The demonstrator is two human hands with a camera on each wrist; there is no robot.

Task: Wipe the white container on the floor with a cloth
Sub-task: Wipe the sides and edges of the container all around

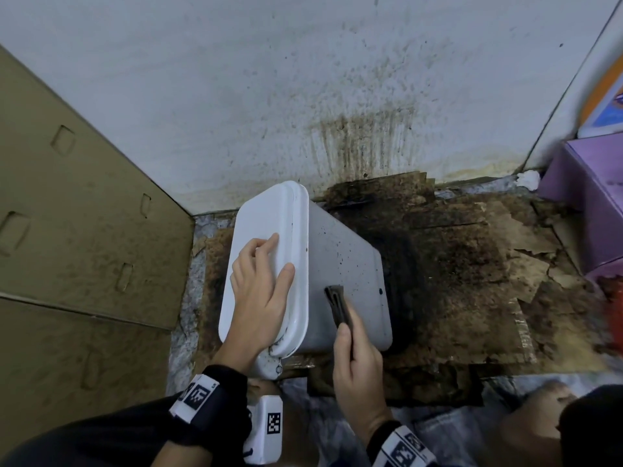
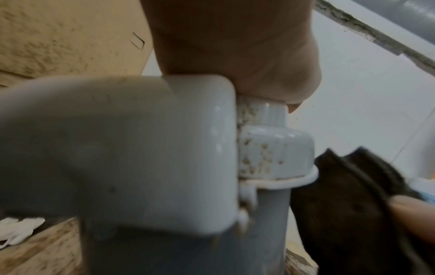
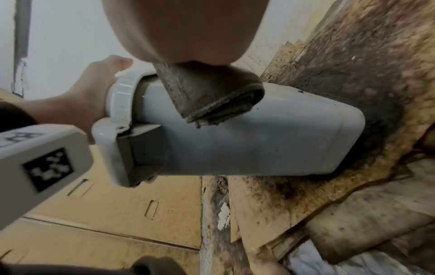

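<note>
The white container (image 1: 340,264) stands tilted on the floor by the wall, its side speckled with dirt. My left hand (image 1: 281,254) presses flat on its white lid (image 1: 263,217), fingers spread and the thumb along the lid's rim. My right hand (image 1: 349,323) pinches a folded dark cloth (image 1: 337,301) and holds it against the container's upper side. The left wrist view shows the dirty screw cap (image 2: 270,154) under my palm and the cloth (image 2: 341,204) beside it. In the right wrist view the cloth (image 3: 216,96) lies on the container (image 3: 259,145).
A large brown cardboard box (image 1: 67,214) stands close on the left. Stained, torn cardboard sheets (image 1: 472,264) cover the floor under and to the right of the container. The wall (image 1: 337,79) behind is splattered with dirt. A purple box (image 1: 593,197) sits at the right.
</note>
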